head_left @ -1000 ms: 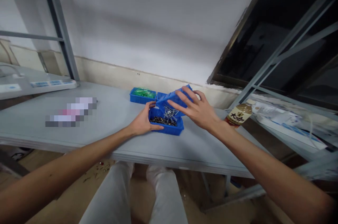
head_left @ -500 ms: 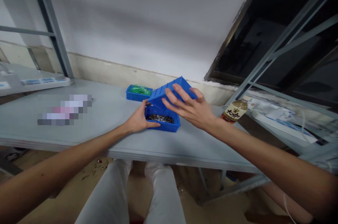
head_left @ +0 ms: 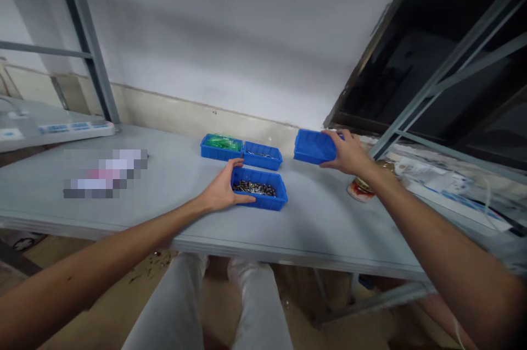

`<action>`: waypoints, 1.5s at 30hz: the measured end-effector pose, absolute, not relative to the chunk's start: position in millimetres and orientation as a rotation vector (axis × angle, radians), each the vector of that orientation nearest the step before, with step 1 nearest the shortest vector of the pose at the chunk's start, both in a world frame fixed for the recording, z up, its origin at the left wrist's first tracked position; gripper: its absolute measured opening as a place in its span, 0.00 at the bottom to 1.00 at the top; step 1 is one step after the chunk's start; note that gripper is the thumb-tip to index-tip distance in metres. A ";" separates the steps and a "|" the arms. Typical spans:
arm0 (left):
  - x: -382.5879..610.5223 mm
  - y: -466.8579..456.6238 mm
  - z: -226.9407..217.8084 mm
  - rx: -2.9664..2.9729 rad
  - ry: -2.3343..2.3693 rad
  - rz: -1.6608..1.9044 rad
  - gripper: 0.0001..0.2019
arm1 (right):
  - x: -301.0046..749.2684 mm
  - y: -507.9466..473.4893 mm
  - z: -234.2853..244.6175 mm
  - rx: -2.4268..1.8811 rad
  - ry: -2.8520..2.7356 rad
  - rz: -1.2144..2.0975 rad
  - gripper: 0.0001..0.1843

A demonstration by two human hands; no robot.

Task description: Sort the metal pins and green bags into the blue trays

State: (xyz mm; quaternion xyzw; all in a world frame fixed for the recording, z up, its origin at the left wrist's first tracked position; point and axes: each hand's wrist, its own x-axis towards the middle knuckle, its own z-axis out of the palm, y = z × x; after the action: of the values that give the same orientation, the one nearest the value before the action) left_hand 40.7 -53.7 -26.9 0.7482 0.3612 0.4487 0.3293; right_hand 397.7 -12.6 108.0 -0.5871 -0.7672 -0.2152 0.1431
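My left hand (head_left: pixel 225 188) grips the left end of a blue plastic bin (head_left: pixel 272 205) standing on the table, its thumb along the near wall. Small dark metal parts (head_left: pixel 255 188), perhaps screws, cover the floor of this bin. Off to the right, my right hand (head_left: pixel 346 152) is closed on the right end of another blue bin (head_left: pixel 313 146), whose visible inside holds nothing. Behind the near bin stand two more: a blue bin of green pieces (head_left: pixel 221 143) and a blue bin with thin metal pieces (head_left: pixel 262 156).
A bottle (head_left: pixel 362 189) stands partly behind my right forearm. The grey table (head_left: pixel 164 174) runs along a white wall. Metal frame posts (head_left: pixel 94 53) rise at both sides. A pixelated item (head_left: pixel 105 174) lies at left, near a power strip (head_left: pixel 78 129).
My right hand has moved right with the blue bin, turning it from tipped over the near bin to nearly level. The bin with thin metal pieces has come into view. My left hand stays put.
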 end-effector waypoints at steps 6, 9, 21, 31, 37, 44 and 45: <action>41.9 -58.3 -21.5 1.913 0.957 1.134 0.49 | 434.5 20.8 69.6 -1.957 -2.345 -0.145 0.55; 42.0 -58.3 -21.5 1.892 0.960 1.121 0.49 | 437.7 32.1 50.8 -1.927 -2.420 0.095 0.56; 42.7 -57.1 -23.7 1.835 0.902 1.120 0.48 | 404.7 56.9 52.8 -1.907 -2.444 0.363 0.65; 42.6 -58.6 -20.0 1.821 0.891 1.071 0.48 | 335.9 80.5 64.1 -1.730 -2.511 0.408 0.58; 43.1 -59.5 -17.6 1.834 0.926 1.055 0.48 | 308.7 107.1 46.0 -1.703 -2.517 0.425 0.65; 42.9 -59.8 -15.9 1.833 0.917 1.056 0.48 | 305.5 110.6 30.5 -1.555 -2.477 0.343 0.62; 42.7 -59.8 -15.8 1.834 0.915 1.058 0.47 | 305.7 108.1 30.9 -1.529 -2.457 0.322 0.60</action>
State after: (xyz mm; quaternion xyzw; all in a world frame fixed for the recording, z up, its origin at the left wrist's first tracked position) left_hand 42.7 -59.8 -15.8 0.7269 0.3628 0.4192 0.4053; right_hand 305.7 108.1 30.9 -0.5217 -0.8382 0.1098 0.1145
